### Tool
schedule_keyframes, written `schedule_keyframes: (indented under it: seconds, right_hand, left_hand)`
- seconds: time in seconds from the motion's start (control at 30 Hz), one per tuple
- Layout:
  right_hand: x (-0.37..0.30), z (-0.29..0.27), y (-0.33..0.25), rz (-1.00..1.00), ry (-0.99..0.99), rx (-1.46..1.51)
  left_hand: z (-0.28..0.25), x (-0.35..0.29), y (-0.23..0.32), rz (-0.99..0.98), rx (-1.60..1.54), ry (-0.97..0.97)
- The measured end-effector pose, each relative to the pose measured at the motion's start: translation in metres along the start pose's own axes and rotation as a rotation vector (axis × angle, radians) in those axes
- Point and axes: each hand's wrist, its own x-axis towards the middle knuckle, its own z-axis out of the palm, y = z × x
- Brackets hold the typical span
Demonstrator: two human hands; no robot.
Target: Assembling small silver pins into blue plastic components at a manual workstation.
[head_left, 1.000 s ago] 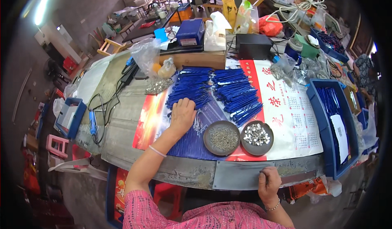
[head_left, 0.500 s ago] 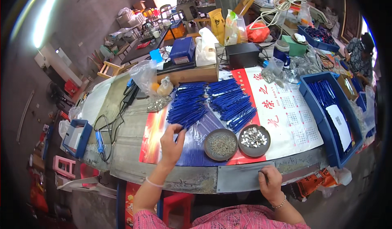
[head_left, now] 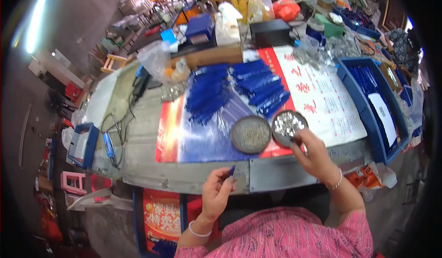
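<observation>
My left hand is closed in a pinch at the table's front edge, on a slim blue piece whose tip pokes out above the fingers. My right hand has its fingertips at the near rim of a dark round dish of shiny, flat silver bits. Those fingers look pinched; whatever is between them is too small to make out. Touching it on the left, a second dish holds small greyish metal parts. Two fanned piles of slim blue pieces lie beyond the dishes.
A printed poster covers the table's middle. On the right stands a blue crate with more blue pieces and a white paper. Farther left lie a blue pen-shaped tool with a cord and a small blue bin. Plastic bags and boxes line the back.
My left hand has come back from the left blue pile toward me, with a blue piece in it. My right hand has moved from the table edge up to the dish of silver bits.
</observation>
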Motion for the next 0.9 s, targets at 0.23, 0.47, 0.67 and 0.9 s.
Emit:
schedule_keyframes:
  seconds: [0.23,0.47,0.67,0.9]
  right_hand:
    - [0.046,0.026,0.015,-0.102,-0.196,-0.108]
    - [0.069,0.068,0.017,-0.24,-0.376,-0.451]
    - [0.077,0.087,0.031,-0.345,-0.399,-0.588]
    - [0.087,0.081,0.026,-0.287,-0.469,-0.525]
  left_hand:
    - [0.003,-0.016,-0.011,-0.052,-0.113,-0.06]
    - [0.002,-0.037,-0.022,-0.141,-0.071,-0.081]
    - [0.002,-0.042,-0.025,-0.183,-0.117,-0.066]
    - [0.005,-0.034,-0.026,-0.173,-0.128,-0.092]
